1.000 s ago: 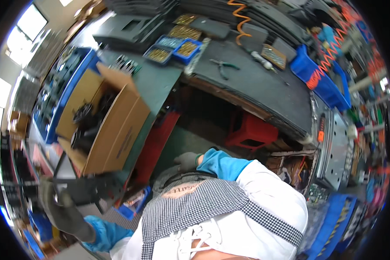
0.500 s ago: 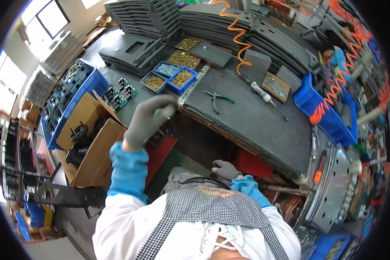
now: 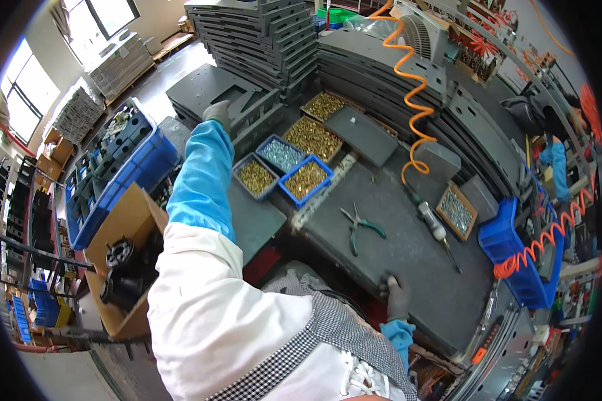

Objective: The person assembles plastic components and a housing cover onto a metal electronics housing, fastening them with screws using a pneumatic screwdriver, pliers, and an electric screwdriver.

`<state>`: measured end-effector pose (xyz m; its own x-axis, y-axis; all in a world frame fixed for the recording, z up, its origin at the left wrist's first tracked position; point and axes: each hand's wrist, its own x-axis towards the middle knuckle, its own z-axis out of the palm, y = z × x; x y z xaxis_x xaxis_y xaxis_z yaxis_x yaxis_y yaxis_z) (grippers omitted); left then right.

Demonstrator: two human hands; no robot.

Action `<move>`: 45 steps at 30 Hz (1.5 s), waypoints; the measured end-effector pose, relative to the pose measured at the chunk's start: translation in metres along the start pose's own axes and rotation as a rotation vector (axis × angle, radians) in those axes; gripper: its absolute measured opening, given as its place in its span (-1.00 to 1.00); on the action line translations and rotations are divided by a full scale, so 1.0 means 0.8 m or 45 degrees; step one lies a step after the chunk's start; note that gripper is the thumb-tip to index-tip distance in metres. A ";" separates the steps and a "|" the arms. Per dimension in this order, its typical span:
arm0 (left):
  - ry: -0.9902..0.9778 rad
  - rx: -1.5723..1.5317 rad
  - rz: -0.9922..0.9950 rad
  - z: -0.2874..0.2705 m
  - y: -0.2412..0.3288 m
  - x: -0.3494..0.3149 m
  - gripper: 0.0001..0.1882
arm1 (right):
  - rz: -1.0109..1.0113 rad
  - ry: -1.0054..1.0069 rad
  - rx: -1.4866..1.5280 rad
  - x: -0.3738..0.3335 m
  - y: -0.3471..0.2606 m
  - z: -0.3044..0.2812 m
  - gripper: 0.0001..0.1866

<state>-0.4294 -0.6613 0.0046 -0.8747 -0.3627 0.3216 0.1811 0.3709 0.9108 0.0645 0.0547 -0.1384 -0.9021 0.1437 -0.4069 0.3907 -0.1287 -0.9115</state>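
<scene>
My left arm stretches far forward, and my grey-gloved left hand [image 3: 219, 113] is at the near side of a dark grey metal panel [image 3: 197, 87] with a rectangular cutout. Its fingers are mostly hidden behind the hand, so I cannot see whether they grip the panel. My right hand [image 3: 397, 297], also gloved, is at the near edge of the dark workbench [image 3: 408, 247]. Its fingers are curled and nothing shows in them. Between the hands, green-handled pliers [image 3: 360, 228] lie spread on the bench, with a power screwdriver [image 3: 433, 222] farther right.
Small trays hold brass-coloured screws [image 3: 306, 180] and silvery screws [image 3: 281, 155]. Tall stacks of grey panels [image 3: 254, 40] stand behind. A cardboard box [image 3: 137, 220] with black parts and a blue crate [image 3: 124, 177] are at left. An orange coiled hose [image 3: 418, 120] hangs over the bench.
My left hand has moved forward from beside the bench corner to the grey panel. My right hand has come up from near my lap to the bench edge. The view has shifted.
</scene>
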 end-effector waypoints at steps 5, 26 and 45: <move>-0.239 0.804 -0.529 0.254 0.013 -0.044 -0.33 | 0.235 0.664 -0.072 0.024 -0.012 -0.013 -0.62; -0.206 1.479 0.247 0.114 -0.011 0.220 -0.60 | 0.520 0.799 -0.089 0.107 -0.040 0.014 -0.73; -0.684 0.674 1.303 0.155 0.381 -0.302 -0.76 | -0.740 -0.890 0.126 0.167 -0.432 0.216 -0.36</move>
<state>-0.2182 -0.3547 0.1727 -0.5361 0.6348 0.5564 0.7863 0.6153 0.0557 -0.2230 -0.0514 0.1328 -0.8700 -0.4107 0.2729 -0.1481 -0.3103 -0.9390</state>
